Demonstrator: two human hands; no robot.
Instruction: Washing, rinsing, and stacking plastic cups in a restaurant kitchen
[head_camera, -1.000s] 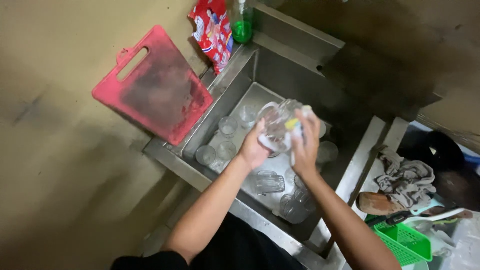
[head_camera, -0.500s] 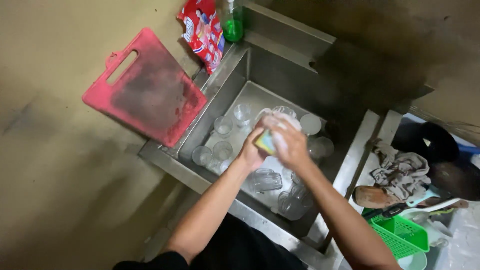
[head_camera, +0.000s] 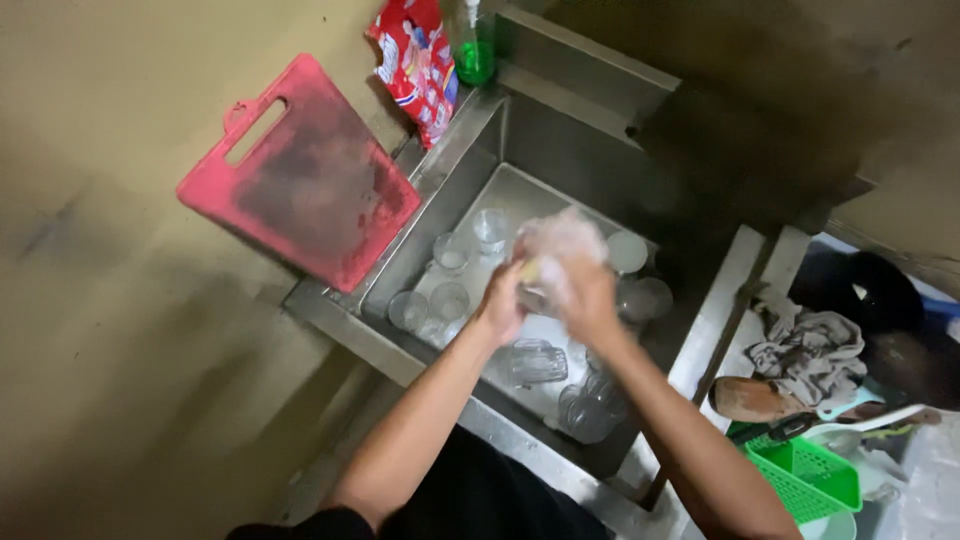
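While both hands meet over the steel sink (head_camera: 455, 150), left hand (head_camera: 503, 305) & right hand (head_camera: 588, 297) curl round a blurred clear drinking glass (head_camera: 556, 245) w/ yellow sponge (head_camera: 527, 270), above more clear glasses (head_camera: 538, 362) on sink's floor.

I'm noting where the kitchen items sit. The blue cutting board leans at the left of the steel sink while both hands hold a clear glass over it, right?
Not quite: the cutting board is red, not blue, as the head view shows. The rest stands: it leans at the left of the steel sink, and the left hand and right hand hold a clear glass over it.
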